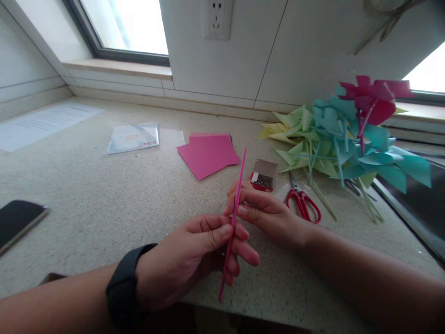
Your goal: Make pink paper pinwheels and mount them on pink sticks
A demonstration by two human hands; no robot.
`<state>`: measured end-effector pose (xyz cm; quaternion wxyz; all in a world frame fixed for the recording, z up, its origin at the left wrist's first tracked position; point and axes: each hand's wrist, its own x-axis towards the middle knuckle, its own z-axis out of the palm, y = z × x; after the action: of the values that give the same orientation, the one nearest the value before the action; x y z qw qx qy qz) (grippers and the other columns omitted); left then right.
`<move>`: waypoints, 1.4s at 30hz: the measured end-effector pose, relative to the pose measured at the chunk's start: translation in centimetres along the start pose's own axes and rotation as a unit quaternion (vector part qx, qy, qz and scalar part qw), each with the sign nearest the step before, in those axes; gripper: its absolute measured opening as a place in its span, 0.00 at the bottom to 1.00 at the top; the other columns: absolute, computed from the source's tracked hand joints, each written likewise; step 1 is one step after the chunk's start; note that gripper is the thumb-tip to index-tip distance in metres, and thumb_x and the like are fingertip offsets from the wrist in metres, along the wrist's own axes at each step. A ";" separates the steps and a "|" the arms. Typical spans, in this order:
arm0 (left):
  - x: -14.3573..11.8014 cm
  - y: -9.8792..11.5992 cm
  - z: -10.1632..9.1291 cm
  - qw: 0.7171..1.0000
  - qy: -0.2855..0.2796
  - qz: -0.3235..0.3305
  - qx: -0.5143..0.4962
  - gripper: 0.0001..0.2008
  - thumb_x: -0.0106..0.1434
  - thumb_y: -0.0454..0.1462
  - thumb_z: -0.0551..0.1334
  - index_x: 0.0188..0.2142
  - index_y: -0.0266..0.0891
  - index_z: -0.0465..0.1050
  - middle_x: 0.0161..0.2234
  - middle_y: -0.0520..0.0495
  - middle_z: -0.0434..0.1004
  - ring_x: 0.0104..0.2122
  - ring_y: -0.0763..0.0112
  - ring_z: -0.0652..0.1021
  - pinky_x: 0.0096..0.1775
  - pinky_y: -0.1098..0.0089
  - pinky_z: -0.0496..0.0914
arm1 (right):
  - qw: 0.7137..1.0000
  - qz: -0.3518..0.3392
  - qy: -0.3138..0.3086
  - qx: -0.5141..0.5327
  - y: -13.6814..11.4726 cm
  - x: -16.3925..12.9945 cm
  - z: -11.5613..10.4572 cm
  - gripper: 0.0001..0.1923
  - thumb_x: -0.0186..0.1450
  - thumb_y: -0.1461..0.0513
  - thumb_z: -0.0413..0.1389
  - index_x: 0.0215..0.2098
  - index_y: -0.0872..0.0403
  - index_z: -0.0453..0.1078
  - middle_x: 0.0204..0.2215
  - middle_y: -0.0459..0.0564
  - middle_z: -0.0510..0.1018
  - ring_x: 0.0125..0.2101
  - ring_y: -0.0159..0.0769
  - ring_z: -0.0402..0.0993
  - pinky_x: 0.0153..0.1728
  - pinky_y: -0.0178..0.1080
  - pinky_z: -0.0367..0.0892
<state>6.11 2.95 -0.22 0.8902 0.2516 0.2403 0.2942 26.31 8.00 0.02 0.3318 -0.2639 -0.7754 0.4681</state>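
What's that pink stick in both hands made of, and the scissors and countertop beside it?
Pink stick: thin, matte, probably tightly rolled paper, same colour as the pink sheets; a plastic straw can't be ruled out. Scissors: glossy red plastic handles, grey metal blades. Countertop: speckled beige, likely stone or composite, dull sheen.

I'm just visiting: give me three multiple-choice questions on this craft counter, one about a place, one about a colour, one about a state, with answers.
1. Where do the scissors lie?
A. right of the small red box
B. on the pink paper sheets
C. on the phone

2. What colour is the thin stick?
A. green
B. pink
C. white

3. How is the stick held?
A. lying loose on the counter
B. by one hand only
C. pinched by both the left hand and the right hand

Answers: 1 A, the red handles rest beside the box, on its right. 2 B, it matches the pink sheets. 3 C, fingers of both hands grip it.
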 end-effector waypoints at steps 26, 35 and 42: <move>-3.2 -0.8 3.5 0.962 0.100 0.077 0.242 0.15 0.61 0.44 0.70 0.38 0.34 0.75 0.30 0.46 0.78 0.31 0.68 0.78 0.39 0.63 0.75 | 0.947 0.036 0.250 -0.197 -4.9 -5.6 6.4 0.04 0.69 0.63 0.58 0.41 0.53 0.74 0.36 0.48 0.77 0.38 0.36 0.74 0.41 0.40 0.68; -4.4 -3.5 2.6 0.959 0.096 0.043 0.262 0.15 0.59 0.45 0.71 0.36 0.35 0.76 0.31 0.47 0.80 0.32 0.69 0.79 0.41 0.65 0.73 | 0.908 0.028 0.324 -0.263 -5.1 -9.6 10.5 0.03 0.69 0.63 0.58 0.39 0.52 0.74 0.34 0.50 0.77 0.38 0.41 0.72 0.43 0.47 0.64; -4.8 -2.3 2.0 0.940 0.074 0.046 0.331 0.16 0.60 0.47 0.70 0.36 0.34 0.79 0.32 0.44 0.82 0.34 0.66 0.79 0.41 0.65 0.73 | 0.891 0.017 0.304 -0.336 -6.8 -9.2 10.9 0.03 0.69 0.64 0.58 0.39 0.52 0.74 0.34 0.50 0.78 0.38 0.41 0.70 0.43 0.46 0.61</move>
<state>4.72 -2.36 1.26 0.7220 0.5205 0.3771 0.2562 23.22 -7.57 -0.04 0.4348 -0.5025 -0.7427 0.0824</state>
